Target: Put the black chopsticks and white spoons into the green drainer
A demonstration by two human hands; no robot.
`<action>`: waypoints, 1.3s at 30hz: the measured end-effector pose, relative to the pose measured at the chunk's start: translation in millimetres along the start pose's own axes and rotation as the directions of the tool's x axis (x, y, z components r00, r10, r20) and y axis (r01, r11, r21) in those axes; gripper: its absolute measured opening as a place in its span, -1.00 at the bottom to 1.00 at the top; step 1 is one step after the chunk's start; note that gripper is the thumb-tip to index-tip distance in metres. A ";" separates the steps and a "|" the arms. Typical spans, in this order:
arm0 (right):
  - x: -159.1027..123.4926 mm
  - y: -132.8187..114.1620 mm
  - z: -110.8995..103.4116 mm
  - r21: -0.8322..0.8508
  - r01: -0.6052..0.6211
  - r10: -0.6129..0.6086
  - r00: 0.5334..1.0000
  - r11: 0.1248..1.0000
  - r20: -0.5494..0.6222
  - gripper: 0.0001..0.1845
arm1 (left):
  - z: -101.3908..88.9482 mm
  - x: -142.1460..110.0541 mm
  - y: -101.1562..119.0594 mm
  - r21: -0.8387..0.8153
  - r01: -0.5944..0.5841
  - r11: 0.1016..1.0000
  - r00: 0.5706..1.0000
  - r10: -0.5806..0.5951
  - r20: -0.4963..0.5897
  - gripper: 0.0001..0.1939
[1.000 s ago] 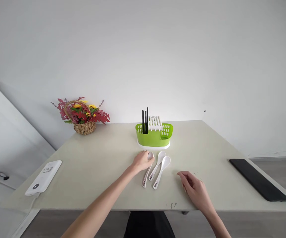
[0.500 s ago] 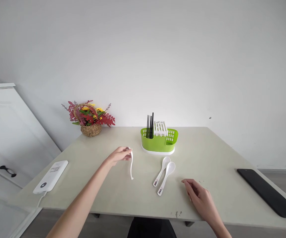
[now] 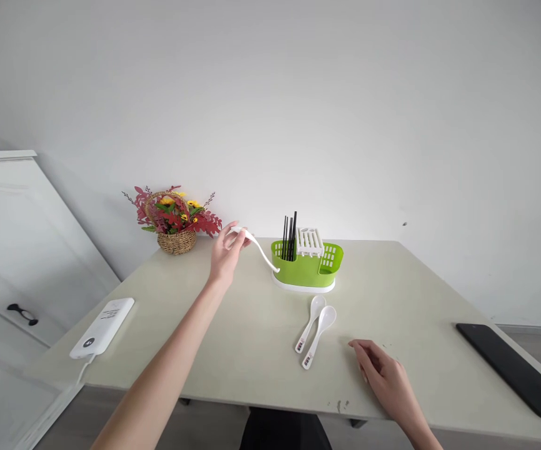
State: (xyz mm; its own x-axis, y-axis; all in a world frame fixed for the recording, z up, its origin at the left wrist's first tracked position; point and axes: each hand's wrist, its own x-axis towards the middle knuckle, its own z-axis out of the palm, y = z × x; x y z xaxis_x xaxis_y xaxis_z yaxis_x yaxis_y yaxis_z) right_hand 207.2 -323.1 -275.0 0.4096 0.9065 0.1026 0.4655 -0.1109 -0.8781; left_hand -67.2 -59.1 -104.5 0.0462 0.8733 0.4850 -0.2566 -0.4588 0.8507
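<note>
Raised at the left of the green caddy (image 3: 298, 275), my left hand (image 3: 227, 250) grips a white spoon (image 3: 262, 251) by its bowl end. The spoon's handle slants down to the right, its tip in front of the caddy's left end; whether it touches cannot be told. Black chopsticks (image 3: 290, 240) stand in the caddy's left compartment, beside a white slotted rack (image 3: 310, 241). Two white spoons (image 3: 317, 334) lie side by side on the table, handles towards me. Right of them rests my right hand (image 3: 383, 372), its fingers curled and partly hidden, no object visible in it.
A wicker basket of artificial flowers (image 3: 177, 242) stands at the back left. On the left edge lies a white power bank (image 3: 104, 328) with a cable. A black phone-like slab (image 3: 514, 369) lies along the right edge. A white cabinet (image 3: 5, 237) stands left of the table (image 3: 233, 350).
My left hand has lifted the spoon up and away from me, and its handle now tilts towards the caddy. The view has shifted slightly; my right hand stays in place.
</note>
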 end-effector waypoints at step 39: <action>-0.5 -3.7 5.3 -0.004 -0.170 0.170 0.984 0.985 -0.062 -0.50 | 41.3 36.9 -96.3 0.274 -0.141 0.951 0.973 0.082 0.216 -0.50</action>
State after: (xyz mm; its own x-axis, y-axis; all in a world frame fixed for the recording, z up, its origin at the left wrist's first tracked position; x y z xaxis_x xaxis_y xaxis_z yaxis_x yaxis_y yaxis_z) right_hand 201.1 -320.9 -274.3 0.5305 0.8475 -0.0189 0.3923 -0.2652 -0.8808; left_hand -1.0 10.5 -160.2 0.2323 0.7768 0.5853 0.0140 -0.6043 0.7966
